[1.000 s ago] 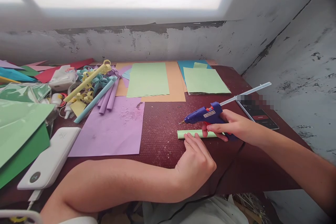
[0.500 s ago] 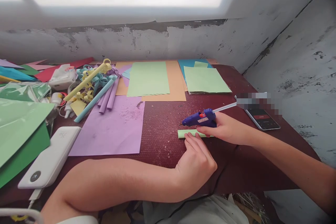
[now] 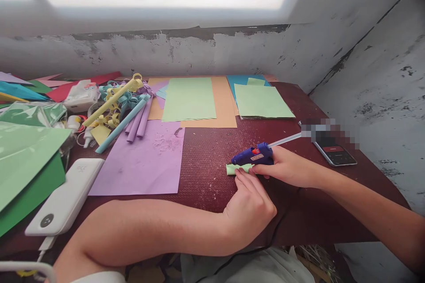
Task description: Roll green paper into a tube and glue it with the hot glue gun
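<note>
A dark cable runs just to the right of the left hand, trailing over the near edge of the maroon table. That hand's fingers lie together with their tips on a light green paper roll; its thumb is hidden, so I cannot tell whether it grips the roll or only presses it. The roll lies crosswise on the table at those fingertips, its left end poking out past them and the rest covered by the hands. Well to the left of this hand, beyond the forearm, is a white power bank.

The right hand, just beyond and to the right of the left, is closed around a blue hot glue gun. The nozzle points left, at the roll's far edge; contact is unclear. A translucent glue stick juts from the gun's back above the right hand, towards a smartphone.

Left of both hands lies a purple sheet, with purple paper rolls at its far edge. Beyond the hands are light green sheets on orange paper.
</note>
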`<action>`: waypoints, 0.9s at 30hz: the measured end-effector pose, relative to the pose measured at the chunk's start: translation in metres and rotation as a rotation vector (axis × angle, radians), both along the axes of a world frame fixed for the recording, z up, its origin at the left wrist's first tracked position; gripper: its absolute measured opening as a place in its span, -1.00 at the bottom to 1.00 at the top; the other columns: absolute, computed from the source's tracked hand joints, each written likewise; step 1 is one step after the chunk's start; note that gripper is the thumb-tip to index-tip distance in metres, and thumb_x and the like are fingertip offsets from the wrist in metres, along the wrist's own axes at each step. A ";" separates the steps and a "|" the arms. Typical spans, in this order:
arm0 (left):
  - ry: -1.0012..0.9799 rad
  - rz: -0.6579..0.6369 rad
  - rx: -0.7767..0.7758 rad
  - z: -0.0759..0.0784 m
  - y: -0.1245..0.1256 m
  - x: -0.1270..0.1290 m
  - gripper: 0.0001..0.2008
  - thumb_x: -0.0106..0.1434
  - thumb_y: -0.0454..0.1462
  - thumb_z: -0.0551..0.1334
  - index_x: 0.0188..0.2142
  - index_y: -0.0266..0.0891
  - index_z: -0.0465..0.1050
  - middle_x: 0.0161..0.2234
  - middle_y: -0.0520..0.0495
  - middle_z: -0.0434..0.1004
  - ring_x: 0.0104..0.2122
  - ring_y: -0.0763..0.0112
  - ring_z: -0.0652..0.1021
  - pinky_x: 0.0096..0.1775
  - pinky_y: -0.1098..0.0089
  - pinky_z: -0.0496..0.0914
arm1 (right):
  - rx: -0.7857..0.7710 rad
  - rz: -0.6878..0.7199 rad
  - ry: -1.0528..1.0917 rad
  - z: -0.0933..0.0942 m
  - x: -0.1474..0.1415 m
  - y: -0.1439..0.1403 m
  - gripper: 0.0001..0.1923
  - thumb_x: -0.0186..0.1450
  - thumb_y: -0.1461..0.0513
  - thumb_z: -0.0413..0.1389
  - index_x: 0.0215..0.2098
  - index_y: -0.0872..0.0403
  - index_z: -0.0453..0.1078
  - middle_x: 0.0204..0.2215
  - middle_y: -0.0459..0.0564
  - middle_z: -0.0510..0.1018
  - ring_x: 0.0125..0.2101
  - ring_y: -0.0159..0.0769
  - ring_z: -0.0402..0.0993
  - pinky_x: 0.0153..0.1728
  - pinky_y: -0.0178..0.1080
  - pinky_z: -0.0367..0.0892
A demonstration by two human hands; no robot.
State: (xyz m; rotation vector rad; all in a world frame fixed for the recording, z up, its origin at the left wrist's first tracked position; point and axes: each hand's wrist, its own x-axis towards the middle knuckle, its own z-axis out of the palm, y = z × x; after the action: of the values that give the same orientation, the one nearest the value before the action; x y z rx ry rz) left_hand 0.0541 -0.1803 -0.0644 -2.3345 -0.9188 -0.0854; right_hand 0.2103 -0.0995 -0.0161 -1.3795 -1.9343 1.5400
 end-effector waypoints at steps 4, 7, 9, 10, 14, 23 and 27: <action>0.015 0.002 -0.004 0.001 0.000 0.000 -0.61 0.30 -0.43 0.10 -0.01 -0.68 0.59 -0.14 -0.59 0.67 -0.18 -0.05 0.72 -0.21 0.15 0.64 | -0.058 0.013 -0.018 0.000 0.000 0.000 -0.53 0.24 0.05 0.27 0.06 0.06 0.60 -0.26 -0.02 0.69 -0.27 -0.18 0.54 -0.22 -0.17 0.42; 0.013 0.008 0.002 0.000 0.000 0.000 -0.60 0.30 -0.43 0.09 -0.01 -0.68 0.59 -0.14 -0.59 0.67 -0.18 -0.04 0.72 -0.22 0.14 0.64 | -0.075 0.026 0.004 -0.001 0.001 0.000 -0.54 0.26 0.04 0.27 0.07 0.05 0.60 -0.21 0.00 0.71 -0.24 -0.17 0.55 -0.18 -0.17 0.41; 0.005 0.009 0.007 -0.001 0.000 0.000 -0.59 0.30 -0.43 0.08 -0.01 -0.67 0.59 -0.14 -0.58 0.67 -0.18 -0.04 0.72 -0.21 0.16 0.64 | -0.090 0.029 0.024 -0.002 0.002 0.000 -0.54 0.27 0.04 0.27 0.08 0.04 0.60 -0.19 0.01 0.71 -0.20 -0.15 0.56 -0.15 -0.16 0.41; -0.001 0.010 0.010 -0.001 0.000 0.000 -0.59 0.29 -0.43 0.08 -0.01 -0.67 0.59 -0.14 -0.57 0.67 -0.18 -0.03 0.72 -0.20 0.17 0.64 | -0.094 0.028 0.033 -0.002 0.002 -0.001 -0.54 0.27 0.03 0.27 0.08 0.04 0.60 -0.20 0.01 0.71 -0.18 -0.14 0.57 -0.13 -0.15 0.41; -0.011 0.011 0.021 -0.001 0.000 0.000 -0.59 0.28 -0.43 0.10 -0.02 -0.66 0.60 -0.15 -0.56 0.67 -0.18 -0.02 0.72 -0.20 0.18 0.64 | -0.078 0.025 0.048 -0.002 0.001 -0.002 -0.57 0.29 0.05 0.25 0.07 0.04 0.60 -0.26 -0.01 0.71 -0.16 -0.13 0.58 -0.07 -0.11 0.43; -0.003 0.009 0.027 0.000 0.000 0.000 -0.60 0.28 -0.43 0.09 -0.03 -0.65 0.61 -0.15 -0.55 0.68 -0.19 -0.03 0.73 -0.21 0.17 0.64 | -0.083 0.044 0.072 -0.002 0.000 -0.001 -0.58 0.29 0.06 0.24 0.06 0.01 0.60 -0.18 0.00 0.71 -0.14 -0.12 0.59 -0.04 -0.09 0.44; 0.002 0.015 0.015 0.001 0.000 0.001 -0.59 0.28 -0.44 0.09 -0.01 -0.67 0.60 -0.15 -0.56 0.67 -0.19 -0.01 0.73 -0.20 0.21 0.64 | -0.107 -0.008 0.035 -0.003 0.001 -0.001 -0.66 0.22 0.05 0.28 -0.12 0.06 0.61 -0.33 -0.04 0.67 -0.32 -0.21 0.52 -0.25 -0.18 0.40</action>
State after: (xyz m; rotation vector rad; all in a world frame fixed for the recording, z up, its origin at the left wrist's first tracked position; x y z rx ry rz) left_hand 0.0547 -0.1806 -0.0636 -2.3128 -0.9312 -0.0835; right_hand 0.2116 -0.1000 -0.0190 -1.3908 -1.8478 1.6746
